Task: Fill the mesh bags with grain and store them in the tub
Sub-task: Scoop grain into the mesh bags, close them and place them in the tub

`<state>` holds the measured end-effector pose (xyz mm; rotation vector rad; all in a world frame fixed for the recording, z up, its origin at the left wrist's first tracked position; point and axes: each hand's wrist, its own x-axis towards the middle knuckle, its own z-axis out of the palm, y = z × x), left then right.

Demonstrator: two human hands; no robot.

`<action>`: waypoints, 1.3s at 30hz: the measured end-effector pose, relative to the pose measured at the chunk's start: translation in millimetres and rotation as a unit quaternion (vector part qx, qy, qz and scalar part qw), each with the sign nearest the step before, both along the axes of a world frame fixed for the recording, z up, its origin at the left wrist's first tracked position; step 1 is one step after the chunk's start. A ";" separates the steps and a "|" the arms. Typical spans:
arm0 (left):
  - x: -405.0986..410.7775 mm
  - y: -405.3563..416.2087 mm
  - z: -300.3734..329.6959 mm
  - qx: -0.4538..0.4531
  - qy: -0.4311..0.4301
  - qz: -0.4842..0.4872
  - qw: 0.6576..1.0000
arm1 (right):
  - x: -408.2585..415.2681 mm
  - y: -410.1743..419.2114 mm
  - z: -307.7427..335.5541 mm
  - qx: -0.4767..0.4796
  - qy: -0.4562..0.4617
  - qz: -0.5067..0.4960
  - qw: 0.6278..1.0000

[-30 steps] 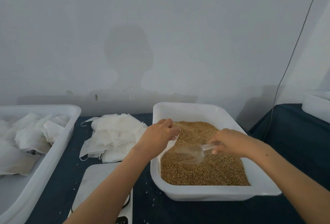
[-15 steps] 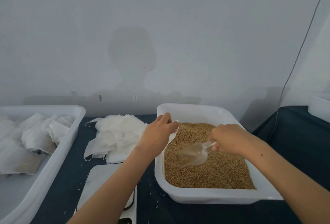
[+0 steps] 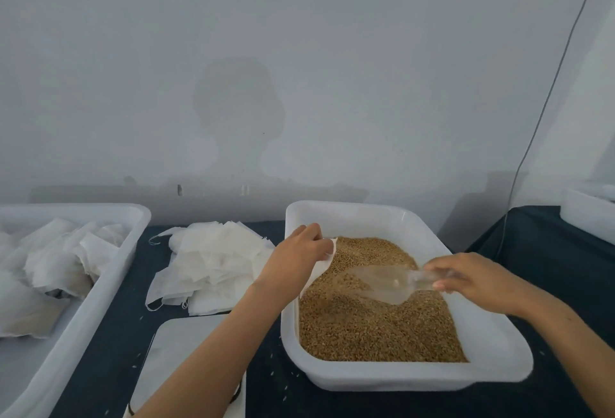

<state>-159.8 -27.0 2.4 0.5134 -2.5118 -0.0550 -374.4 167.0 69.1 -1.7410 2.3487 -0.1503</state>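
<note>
Pinching a white mesh bag (image 3: 321, 262) at its upper edge, the left hand (image 3: 296, 259) holds it over the left rim of the grain tray (image 3: 392, 379), at about 9 o'clock from the heap, with the bag hanging down inside the wall. It seems to be kept there so that any spill drops back onto the grain (image 3: 376, 327). The right hand (image 3: 472, 279) has its fingers curled round the handle of a clear scoop (image 3: 387, 284), bowl pointing toward 9 o'clock, low over the grain; whether it is loaded I cannot tell, since the plastic is see-through.

Spare bags (image 3: 216, 264) lie heaped on the dark table (image 3: 539, 251) at 9 o'clock from the tray, near the left hand, presumably to be easy to take. At far 9 o'clock stands the tub (image 3: 109, 279) with white bags in it, where filled ones should go. A white flat scale (image 3: 179, 354), as I judge it, sits at 7 o'clock, likely for weighing. No brand, label or writing is readable anywhere.
</note>
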 end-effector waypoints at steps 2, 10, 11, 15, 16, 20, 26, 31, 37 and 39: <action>-5.9 1.6 -1.4 0.007 0.000 -0.021 1.000 | -5.9 9.1 10.9 -0.018 -0.011 -0.012 1.000; -19.1 13.5 1.4 0.054 0.022 -0.075 0.995 | -12.5 7.2 48.2 -0.037 0.059 -0.008 0.998; -19.4 14.5 2.9 0.057 0.024 -0.080 0.995 | -12.1 5.0 52.6 -0.030 0.086 -0.008 0.996; -18.7 18.5 8.3 0.060 0.022 -0.092 0.994 | -5.1 -5.8 69.7 0.016 0.183 -0.001 0.983; -18.5 19.1 9.2 0.062 0.021 -0.095 0.993 | -2.5 -8.5 73.7 0.021 0.195 0.002 0.981; -18.6 21.1 10.6 0.070 0.019 -0.105 0.992 | 7.8 -19.6 87.0 0.031 0.240 0.011 0.970; -18.4 22.6 7.1 0.096 0.029 -0.108 0.989 | 17.7 -30.8 96.2 0.034 0.314 0.042 0.948; -18.1 21.0 3.1 0.127 0.042 -0.093 0.987 | 25.3 -31.1 95.2 -0.023 0.407 0.095 0.908; -15.1 11.5 -5.0 0.191 0.108 -0.006 0.976 | 6.4 -9.8 88.9 0.022 0.318 0.002 0.948; -14.2 8.0 -5.6 0.228 0.119 -0.001 0.966 | 2.1 -7.9 74.3 0.084 0.303 -0.012 0.949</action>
